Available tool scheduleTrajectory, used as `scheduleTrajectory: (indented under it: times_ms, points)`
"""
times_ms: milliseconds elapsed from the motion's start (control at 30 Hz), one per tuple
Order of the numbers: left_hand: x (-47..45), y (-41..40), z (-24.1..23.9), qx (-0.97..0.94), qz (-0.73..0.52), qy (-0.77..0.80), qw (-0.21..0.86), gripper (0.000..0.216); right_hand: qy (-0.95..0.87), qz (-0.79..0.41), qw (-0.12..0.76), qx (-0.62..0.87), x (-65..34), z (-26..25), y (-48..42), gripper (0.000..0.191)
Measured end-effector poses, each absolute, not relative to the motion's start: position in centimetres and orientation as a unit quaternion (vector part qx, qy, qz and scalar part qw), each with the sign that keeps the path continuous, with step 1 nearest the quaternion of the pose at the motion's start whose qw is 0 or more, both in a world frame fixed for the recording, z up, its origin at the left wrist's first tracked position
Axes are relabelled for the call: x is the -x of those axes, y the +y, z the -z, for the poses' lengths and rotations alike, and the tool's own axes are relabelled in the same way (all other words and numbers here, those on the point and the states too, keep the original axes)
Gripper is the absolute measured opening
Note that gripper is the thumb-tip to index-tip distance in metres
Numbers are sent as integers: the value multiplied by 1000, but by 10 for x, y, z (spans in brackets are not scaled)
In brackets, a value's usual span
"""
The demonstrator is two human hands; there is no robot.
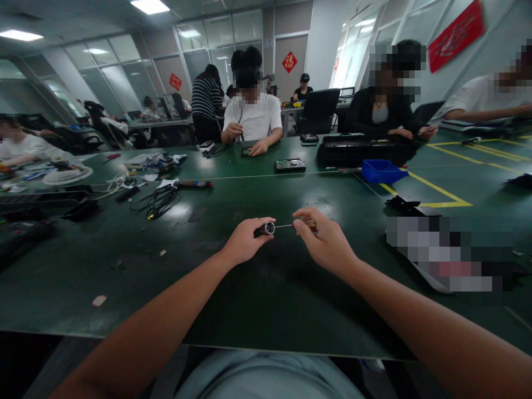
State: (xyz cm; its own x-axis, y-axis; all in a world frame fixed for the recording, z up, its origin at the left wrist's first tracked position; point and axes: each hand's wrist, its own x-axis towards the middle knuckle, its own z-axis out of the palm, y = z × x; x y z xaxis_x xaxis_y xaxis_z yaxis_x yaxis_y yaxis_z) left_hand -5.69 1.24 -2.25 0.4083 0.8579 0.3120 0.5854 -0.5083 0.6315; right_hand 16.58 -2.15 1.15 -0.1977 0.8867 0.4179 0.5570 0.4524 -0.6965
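Observation:
Between thumb and fingers, my left hand (245, 239) grips a small dark cylindrical part (269, 228) whose round, silvery-rimmed end faces me. My right hand (326, 239) is closed around the amber handle of a screwdriver (310, 224). Its thin metal shaft points left, and the tip meets or nearly meets the side of the cylinder; exact contact cannot be made out. Both hands are held above the green table (266, 310), fairly close together. What the cylinder belongs to is not clear from this view.
Left of my hands lie a black cable (155, 202) and a dark pen-shaped tool (193, 184). Ahead is a circuit-board device (290, 164). A blue bin (383, 171) and a long black casing (366, 149) stand to the right. A co-worker (253, 119) sits opposite.

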Motion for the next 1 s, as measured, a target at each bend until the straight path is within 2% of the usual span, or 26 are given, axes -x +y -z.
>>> scheduleTrajectory:
  times_ms: [100, 167, 333, 467, 733, 800, 867, 933, 1000]
  points:
    - [57, 13, 23, -810, -315, 444, 219, 39, -746, -198, 394, 500, -166, -12, -21, 29]
    - [57, 13, 23, -812, -310, 443, 221, 38, -747, -189, 399, 497, -166, -11, -21, 27]
    - [56, 12, 22, -814, -309, 440, 221, 38, -734, -204, 448, 468, -165, -3, -20, 21]
    - [55, 13, 22, -811, -314, 445, 214, 39, -693, -267, 504, 440, -165, 2, -16, 16]
    - [56, 11, 23, -855, -263, 417, 163, 38, -642, -317, 545, 436, -164, 4, -11, 23]
    - [56, 10, 22, -861, -258, 405, 170, 38, -599, -362, 562, 441, -165, 7, -5, 25]
    - [56, 10, 20, -865, -261, 390, 178, 37, -516, -461, 577, 435, -166, 10, 1, 25]
    - [56, 10, 18, -867, -267, 380, 181, 38, -437, -566, 556, 423, -167, 12, 7, 25]
    - [55, 10, 17, -866, -273, 380, 178, 39, -391, -617, 541, 417, -166, 13, 9, 23]
